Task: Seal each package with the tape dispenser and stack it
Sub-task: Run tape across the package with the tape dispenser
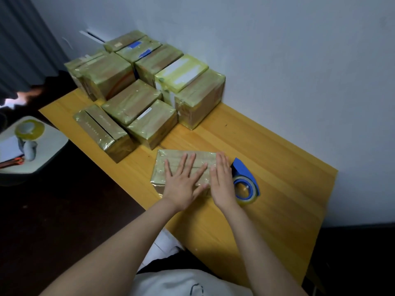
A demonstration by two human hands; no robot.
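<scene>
Package [177,167] (flat, glossy with yellowish tape) lies on desk [267,189]; left hand [183,184] and right hand [222,180] press it, fingers straight.

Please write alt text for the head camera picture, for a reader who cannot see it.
A person lays both flat hands, left hand and right hand, on a tape-wrapped package lying on a yellow wooden table. A blue tape dispenser lies just right of the right hand, and many sealed packages are piled behind.
</scene>
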